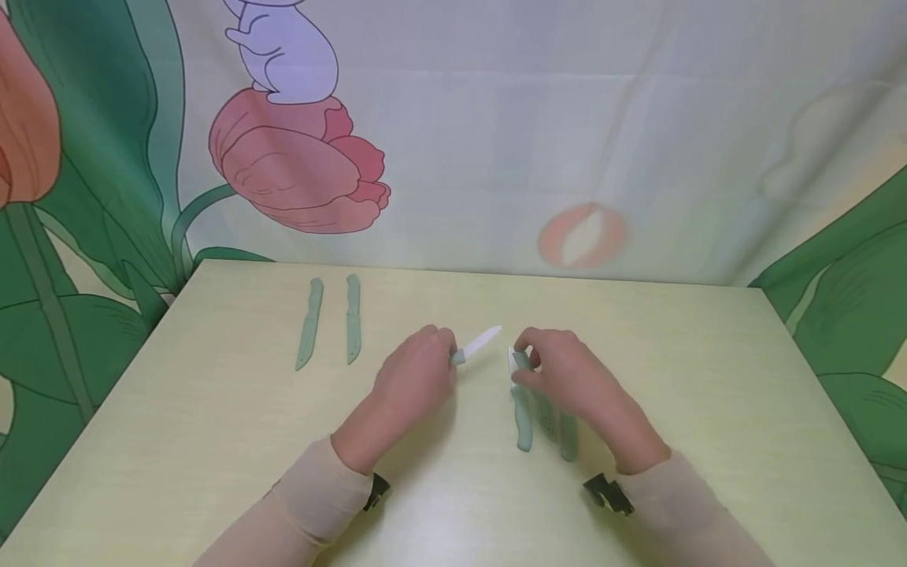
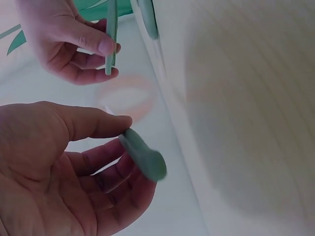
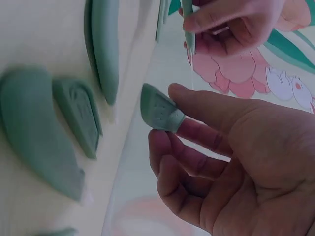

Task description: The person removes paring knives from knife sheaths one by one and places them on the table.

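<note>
Two sheathed knives [image 1: 353,319] lie at left on the counter [image 1: 212,441]. The left hand [image 1: 416,370] grips a bare knife [image 1: 480,343] — its tip, if the grip slipped, could prick the right hand [image 1: 567,368], pinching a sheath [image 3: 158,109] near more knives [image 1: 523,425].

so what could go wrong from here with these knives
The left hand holds a knife with its bare blade angled toward the right hand, so a slip might nick it. Another bare-bladed knife lies close to the right hand and could be brushed. The green cover, held only by fingertips, might drop.
</note>
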`<state>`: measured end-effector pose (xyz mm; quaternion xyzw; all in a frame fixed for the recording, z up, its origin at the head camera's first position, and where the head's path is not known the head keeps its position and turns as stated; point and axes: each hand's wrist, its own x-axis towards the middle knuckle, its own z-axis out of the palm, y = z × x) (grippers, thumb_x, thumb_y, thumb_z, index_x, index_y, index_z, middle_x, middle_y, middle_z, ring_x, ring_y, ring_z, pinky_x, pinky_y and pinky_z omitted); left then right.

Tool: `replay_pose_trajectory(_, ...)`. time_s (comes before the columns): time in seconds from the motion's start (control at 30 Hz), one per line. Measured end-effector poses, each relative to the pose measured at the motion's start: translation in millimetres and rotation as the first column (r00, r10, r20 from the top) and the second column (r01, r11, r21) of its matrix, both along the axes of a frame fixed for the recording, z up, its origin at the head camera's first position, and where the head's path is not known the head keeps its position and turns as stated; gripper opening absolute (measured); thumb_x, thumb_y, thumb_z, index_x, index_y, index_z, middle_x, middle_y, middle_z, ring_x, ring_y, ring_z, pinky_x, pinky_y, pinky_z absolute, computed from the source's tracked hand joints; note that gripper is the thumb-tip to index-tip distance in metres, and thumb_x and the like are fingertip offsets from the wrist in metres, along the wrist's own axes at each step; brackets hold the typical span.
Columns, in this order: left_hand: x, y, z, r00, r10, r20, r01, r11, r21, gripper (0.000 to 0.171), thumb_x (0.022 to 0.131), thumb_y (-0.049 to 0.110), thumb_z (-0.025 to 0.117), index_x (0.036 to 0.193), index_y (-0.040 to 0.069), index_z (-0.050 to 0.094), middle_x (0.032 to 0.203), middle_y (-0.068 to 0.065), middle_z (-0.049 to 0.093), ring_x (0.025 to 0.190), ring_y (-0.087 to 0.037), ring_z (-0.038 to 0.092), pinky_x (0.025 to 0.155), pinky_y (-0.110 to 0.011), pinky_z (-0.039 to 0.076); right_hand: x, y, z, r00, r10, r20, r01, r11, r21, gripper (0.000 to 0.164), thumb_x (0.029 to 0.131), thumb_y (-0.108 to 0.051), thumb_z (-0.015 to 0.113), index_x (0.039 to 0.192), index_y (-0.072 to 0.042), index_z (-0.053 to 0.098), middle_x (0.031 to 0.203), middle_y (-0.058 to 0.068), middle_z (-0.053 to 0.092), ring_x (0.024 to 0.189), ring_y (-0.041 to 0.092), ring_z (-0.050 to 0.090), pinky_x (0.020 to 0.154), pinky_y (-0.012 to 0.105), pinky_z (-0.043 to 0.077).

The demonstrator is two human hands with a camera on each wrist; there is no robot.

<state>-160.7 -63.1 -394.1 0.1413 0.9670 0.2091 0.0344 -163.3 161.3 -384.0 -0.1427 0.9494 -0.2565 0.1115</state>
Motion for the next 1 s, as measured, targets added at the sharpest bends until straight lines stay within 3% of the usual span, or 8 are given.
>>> replay_pose_trajectory(0.23, 0.9, 6, -4.9, 0.995, 0.020, 0.100, -0.025, 0.998, 0.051, 0.006, 0.096, -0.002, 0.067, 0.097, -0.003, 0.061, 0.082, -0.008, 0.056, 0.069, -0.020, 0.052, 0.060, -0.032, 0.048, 7.0, -24, -6.7, 0.996, -0.066, 0.061, 0.066, 0.998, -0.004, 0.030, 0.097, -0.016, 0.080, 0.120, -0.002, 0.068, 0.093, 0.008, 0.067, 0.072, 0.019, 0.063, 0.065, 0.032, 0.054)
replay_pose_trajectory(0.47, 8.1, 17, -10.6, 0.980, 0.081, 0.180, -0.092, 0.994, 0.053, 0.015, 0.101, 0.000, 0.060, 0.109, -0.003, 0.048, 0.079, -0.012, 0.055, 0.057, -0.020, 0.049, 0.047, -0.030, 0.041, 15.7, -42, -15.1, 0.995, -0.088, 0.045, 0.085, 0.994, 0.066, 0.031, 0.095, -0.016, 0.081, 0.119, 0.000, 0.067, 0.109, 0.012, 0.069, 0.094, 0.026, 0.064, 0.080, 0.040, 0.056)
replay_pose_trajectory(0.63, 12.2, 22, -17.5, 0.983, 0.076, 0.165, -0.082, 0.996, 0.026, 0.014, 0.100, -0.003, 0.059, 0.110, -0.004, 0.048, 0.078, -0.012, 0.054, 0.057, -0.020, 0.049, 0.047, -0.030, 0.042, 18.5, -50, -17.8, 0.995, -0.092, 0.031, 0.089, 0.992, 0.086, 0.023, 0.092, -0.011, 0.083, 0.103, -0.003, 0.064, 0.088, 0.006, 0.062, 0.074, 0.022, 0.058, 0.063, 0.034, 0.050)
replay_pose_trajectory(1.0, 17.9, 29, -20.6, 0.987, 0.020, 0.160, -0.020, 1.000, 0.000, 0.005, 0.102, -0.004, 0.054, 0.104, -0.003, 0.050, 0.075, -0.012, 0.053, 0.058, -0.020, 0.048, 0.048, -0.031, 0.042, 21.2, -61, -22.0, 0.998, -0.055, -0.006, 0.055, 0.982, 0.183, 0.020, 0.091, -0.010, 0.083, 0.089, -0.004, 0.064, 0.074, 0.005, 0.058, 0.066, 0.023, 0.056, 0.060, 0.036, 0.050)
